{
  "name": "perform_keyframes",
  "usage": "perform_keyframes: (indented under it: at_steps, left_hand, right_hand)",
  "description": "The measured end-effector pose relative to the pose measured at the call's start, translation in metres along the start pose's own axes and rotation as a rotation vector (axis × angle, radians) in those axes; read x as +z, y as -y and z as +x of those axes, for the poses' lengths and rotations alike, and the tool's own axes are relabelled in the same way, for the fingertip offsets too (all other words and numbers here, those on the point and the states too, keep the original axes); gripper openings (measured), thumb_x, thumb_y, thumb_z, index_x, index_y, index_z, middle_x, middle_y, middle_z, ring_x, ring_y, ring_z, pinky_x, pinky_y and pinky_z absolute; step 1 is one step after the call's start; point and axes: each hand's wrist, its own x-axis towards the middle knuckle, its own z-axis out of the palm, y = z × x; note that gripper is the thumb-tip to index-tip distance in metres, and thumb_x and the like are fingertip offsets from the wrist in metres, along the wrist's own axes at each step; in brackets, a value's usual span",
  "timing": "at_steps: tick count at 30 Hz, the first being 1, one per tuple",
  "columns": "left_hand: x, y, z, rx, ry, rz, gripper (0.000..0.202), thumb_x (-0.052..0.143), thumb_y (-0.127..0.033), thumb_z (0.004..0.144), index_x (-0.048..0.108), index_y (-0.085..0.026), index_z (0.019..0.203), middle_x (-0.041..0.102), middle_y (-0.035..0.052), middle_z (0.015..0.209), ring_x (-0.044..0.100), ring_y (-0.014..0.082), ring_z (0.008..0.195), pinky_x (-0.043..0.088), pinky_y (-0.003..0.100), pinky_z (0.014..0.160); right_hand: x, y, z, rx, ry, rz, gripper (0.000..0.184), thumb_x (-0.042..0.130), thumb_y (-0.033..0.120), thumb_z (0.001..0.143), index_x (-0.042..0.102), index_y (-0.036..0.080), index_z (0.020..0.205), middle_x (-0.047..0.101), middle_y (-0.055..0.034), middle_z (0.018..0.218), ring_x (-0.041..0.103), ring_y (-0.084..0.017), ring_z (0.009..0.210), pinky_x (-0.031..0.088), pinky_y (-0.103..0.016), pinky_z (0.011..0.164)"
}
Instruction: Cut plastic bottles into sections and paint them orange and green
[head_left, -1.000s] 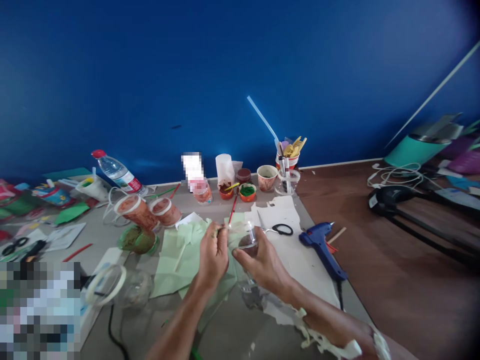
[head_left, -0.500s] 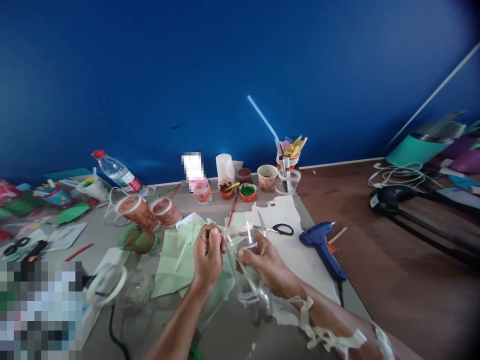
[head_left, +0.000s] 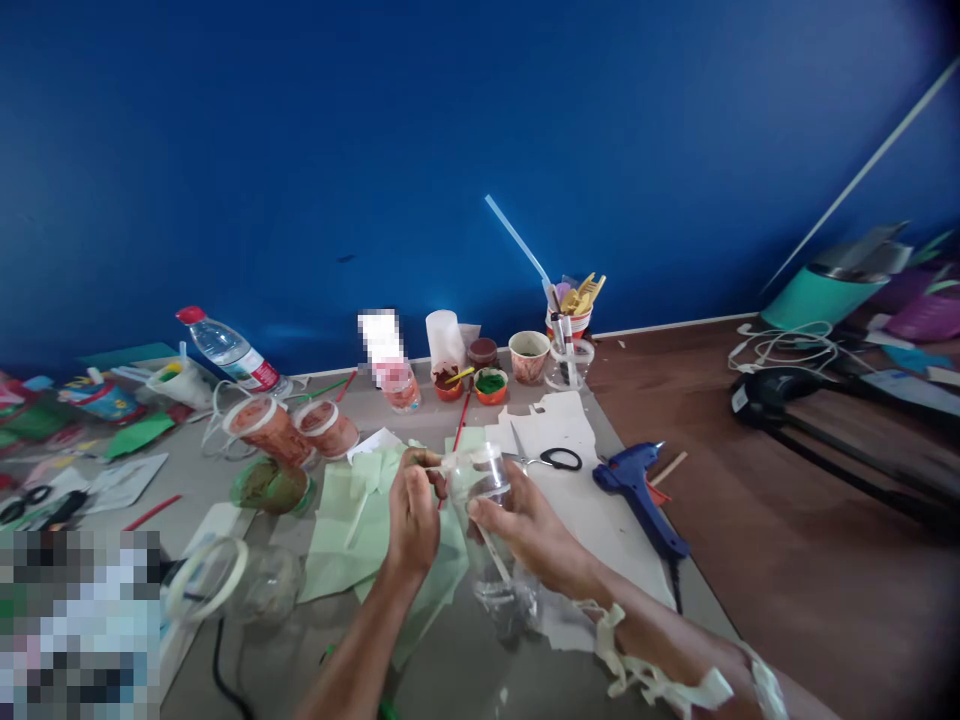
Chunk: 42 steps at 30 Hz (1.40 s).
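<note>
My right hand (head_left: 529, 525) is wrapped round a clear plastic bottle (head_left: 504, 598), which is tilted with its base toward me. A pale strip (head_left: 493, 552) runs along the bottle below my thumb. Beside the bottle's upper end, my left hand (head_left: 415, 515) is closed in a pinch. Between its fingers and the bottle's rim stretches a short whitish strip of tape (head_left: 433, 467). Torn pieces of pale tape (head_left: 611, 635) hang from my right forearm. Under my hands lie green paper sheets (head_left: 337, 550), and scissors (head_left: 559, 459) rest on white paper (head_left: 574, 505).
A blue glue gun (head_left: 641, 495) lies at the right table edge. Clay-coated cups (head_left: 270, 428), a clear jar (head_left: 266, 580) and a red-capped bottle (head_left: 232, 350) stand on the left. Small paint cups (head_left: 491, 388) line the back near the blue wall (head_left: 450, 150). A dark floor (head_left: 787, 560) is at right.
My left hand's fingers have shifted slightly, and the whitish strip between them and the bottle now shows more clearly. My right hand keeps its hold. The whole view has moved slightly.
</note>
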Motion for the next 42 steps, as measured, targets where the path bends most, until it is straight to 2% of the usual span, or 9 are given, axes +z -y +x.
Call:
perform_keyframes:
  at_steps: [10,12,18,21,25,32,36,39,42]
  left_hand:
    - [-0.007,-0.003,0.003,0.096,0.061,0.075,0.051,0.023,-0.060,0.093,0.044,-0.022,0.066,0.042,-0.0019,0.057,0.042,0.0143,0.053,0.036,0.027,0.053]
    - [-0.007,-0.004,0.004,0.095,0.089,0.185,0.046,0.032,-0.059,0.091,0.043,-0.022,0.066,0.042,-0.0024,0.059,0.042,0.0141,0.055,0.034,0.027,0.054]
    - [-0.003,-0.007,0.005,0.093,0.108,0.412,0.027,0.048,-0.032,0.088,0.045,-0.021,0.064,0.045,-0.0032,0.060,0.044,0.0135,0.058,0.033,0.026,0.059]
    - [-0.003,-0.008,0.004,0.041,0.090,0.290,0.028,0.046,-0.031,0.089,0.044,-0.021,0.063,0.045,-0.0036,0.058,0.043,0.0126,0.055,0.033,0.025,0.057]
    - [-0.002,-0.008,0.000,-0.134,0.068,-0.109,0.036,0.045,-0.039,0.092,0.040,-0.021,0.061,0.037,-0.0067,0.050,0.035,0.0093,0.045,0.030,0.023,0.047]
    - [0.004,-0.021,0.001,-0.388,-0.062,-0.640,0.032,0.069,-0.036,0.078,0.048,-0.017,0.063,0.037,-0.0093,0.050,0.034,0.0032,0.040,0.031,0.015,0.040]
    - [-0.014,-0.020,0.016,-0.438,-0.075,-0.870,0.035,0.059,-0.026,0.086,0.038,-0.018,0.059,0.037,-0.0119,0.052,0.026,-0.0001,0.035,0.054,0.023,0.067]
    - [-0.020,-0.015,0.021,-0.454,-0.002,-0.938,0.033,0.057,-0.028,0.088,0.040,-0.018,0.062,0.038,-0.0121,0.054,0.028,0.0004,0.036,0.056,0.032,0.082]
    - [-0.011,-0.012,0.017,-0.423,0.078,-0.842,0.032,0.060,-0.039,0.087,0.048,-0.018,0.067,0.047,-0.0095,0.060,0.038,0.0019,0.041,0.055,0.036,0.083]
  right_hand:
    - [-0.004,-0.001,0.003,0.057,-0.120,-0.151,0.034,0.066,0.032,0.076,0.050,0.016,0.101,0.057,0.0032,0.068,0.052,-0.010,0.055,0.043,-0.024,0.053]
    - [-0.004,0.000,0.003,0.077,-0.127,-0.197,0.034,0.065,0.031,0.077,0.050,0.016,0.103,0.059,0.0020,0.071,0.052,-0.010,0.056,0.043,-0.024,0.053]
    - [-0.002,-0.001,0.000,0.132,-0.163,-0.310,0.029,0.065,0.026,0.077,0.052,0.017,0.101,0.058,0.0026,0.068,0.048,-0.009,0.053,0.038,-0.021,0.047]
    - [-0.002,-0.002,0.000,0.117,-0.110,-0.193,0.032,0.067,0.030,0.076,0.052,0.017,0.101,0.059,0.0020,0.069,0.050,-0.010,0.054,0.041,-0.022,0.049]
    - [-0.003,0.000,0.000,0.060,0.007,0.042,0.039,0.074,0.037,0.070,0.053,0.016,0.096,0.057,0.0026,0.066,0.052,-0.010,0.052,0.043,-0.024,0.050]
    - [-0.009,-0.005,0.003,0.102,0.144,0.311,0.039,0.075,0.039,0.071,0.055,0.018,0.098,0.060,0.0017,0.066,0.054,-0.011,0.048,0.040,-0.022,0.045]
    - [-0.026,0.005,0.006,0.131,0.272,0.503,0.054,0.061,0.063,0.072,0.057,0.019,0.101,0.061,-0.0014,0.071,0.053,-0.012,0.048,0.041,-0.024,0.043]
    - [-0.036,0.013,0.009,0.111,0.346,0.606,0.054,0.060,0.060,0.073,0.058,0.017,0.106,0.064,-0.0052,0.079,0.056,-0.014,0.054,0.045,-0.028,0.050]
    - [-0.036,0.014,0.012,0.130,0.376,0.645,0.055,0.059,0.059,0.073,0.059,0.016,0.107,0.065,-0.0073,0.086,0.060,-0.016,0.062,0.048,-0.029,0.056]
